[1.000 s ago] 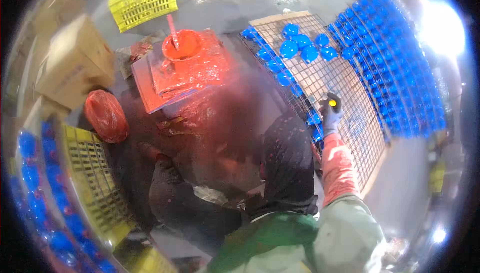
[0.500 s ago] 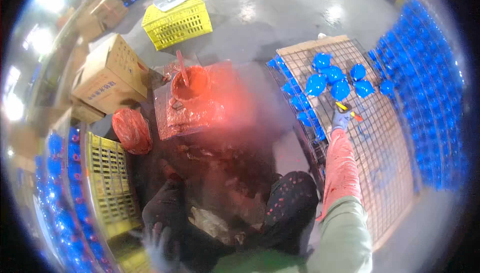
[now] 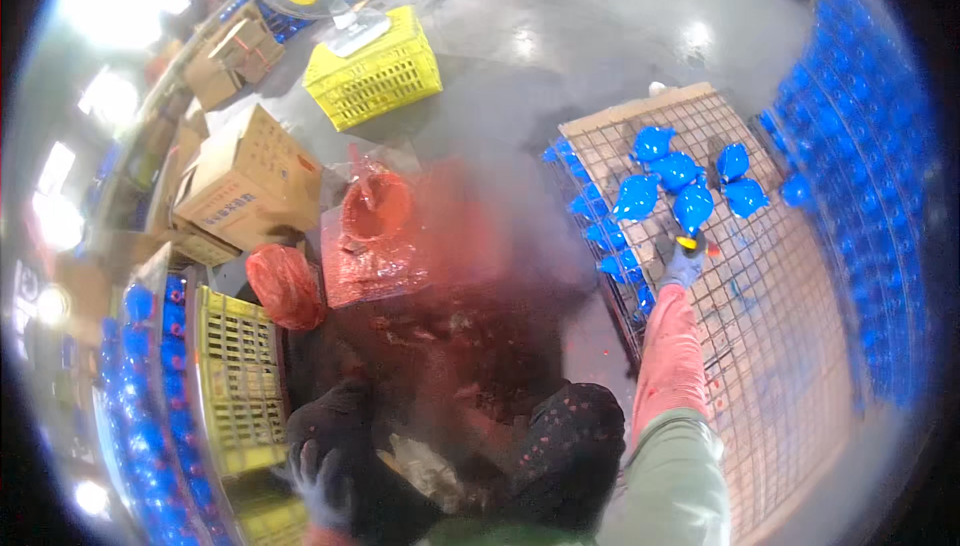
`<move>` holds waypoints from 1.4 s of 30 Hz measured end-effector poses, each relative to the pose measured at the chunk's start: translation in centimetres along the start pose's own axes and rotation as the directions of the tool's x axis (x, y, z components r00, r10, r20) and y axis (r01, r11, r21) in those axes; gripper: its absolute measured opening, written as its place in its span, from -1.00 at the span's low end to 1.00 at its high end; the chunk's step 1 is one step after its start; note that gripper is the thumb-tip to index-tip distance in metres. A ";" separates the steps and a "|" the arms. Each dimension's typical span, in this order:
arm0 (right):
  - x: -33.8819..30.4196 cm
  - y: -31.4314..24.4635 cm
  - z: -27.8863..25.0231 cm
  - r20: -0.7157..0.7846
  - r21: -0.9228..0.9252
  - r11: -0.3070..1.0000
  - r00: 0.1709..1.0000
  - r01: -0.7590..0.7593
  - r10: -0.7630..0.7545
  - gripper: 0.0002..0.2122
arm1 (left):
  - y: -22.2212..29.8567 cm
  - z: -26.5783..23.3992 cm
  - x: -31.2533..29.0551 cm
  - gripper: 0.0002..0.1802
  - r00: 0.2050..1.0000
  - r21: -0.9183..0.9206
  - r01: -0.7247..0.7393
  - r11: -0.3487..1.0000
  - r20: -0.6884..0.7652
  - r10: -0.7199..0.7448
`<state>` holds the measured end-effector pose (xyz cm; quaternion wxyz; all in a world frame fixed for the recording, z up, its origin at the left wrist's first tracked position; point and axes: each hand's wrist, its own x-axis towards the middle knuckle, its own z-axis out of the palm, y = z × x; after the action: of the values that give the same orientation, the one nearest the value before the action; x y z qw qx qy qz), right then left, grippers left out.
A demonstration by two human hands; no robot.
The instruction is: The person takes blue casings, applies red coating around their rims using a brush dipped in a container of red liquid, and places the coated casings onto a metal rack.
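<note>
- Right hand (image 3: 684,264), gloved, grips a blue piece (image 3: 693,208), setting it beside others on the wire rack (image 3: 790,346) to dry
- Left hand (image 3: 322,481), fingers spread, holds nothing, resting low near the yellow crate (image 3: 238,376)

A wire rack (image 3: 770,346) lies on the floor at right, moulded pieces (image 3: 680,186) on its far end. A bucket (image 3: 377,204) sits at centre, cardboard boxes (image 3: 248,181) to its left, a crate (image 3: 375,71) behind.

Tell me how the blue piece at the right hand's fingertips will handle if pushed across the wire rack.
The blue piece looks rounded and tapered, so it would probably rock or roll rather than slide. Its glossy surface suggests wet coating, likely slippery. The wire rack has an open grid that may snag it under the right hand.
</note>
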<state>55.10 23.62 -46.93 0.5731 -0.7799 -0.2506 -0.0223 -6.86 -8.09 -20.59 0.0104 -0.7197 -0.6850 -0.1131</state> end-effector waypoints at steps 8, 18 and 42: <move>-3.0 3.6 -13.2 -0.014 -0.022 0.999 0.999 -0.049 0.049 -0.69 | -0.4 0.9 0.7 -0.53 0.995 -0.088 -0.084 0.993 -0.064 0.079; -11.7 -11.8 -33.9 0.430 -0.395 0.822 0.874 0.410 -0.229 -0.71 | 2.1 -1.5 2.5 -0.51 0.979 -0.147 -0.160 0.976 -0.151 0.138; -24.9 -39.2 -22.6 0.639 0.631 0.764 0.649 -0.135 -0.413 -0.65 | 2.6 -2.5 18.9 -0.17 0.873 -0.577 0.222 -0.786 -0.242 0.424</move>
<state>22.77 2.63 -12.62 0.6393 -0.4558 -0.5189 0.3379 -3.95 9.94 -14.40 -0.7631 -0.3536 0.0446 -0.5391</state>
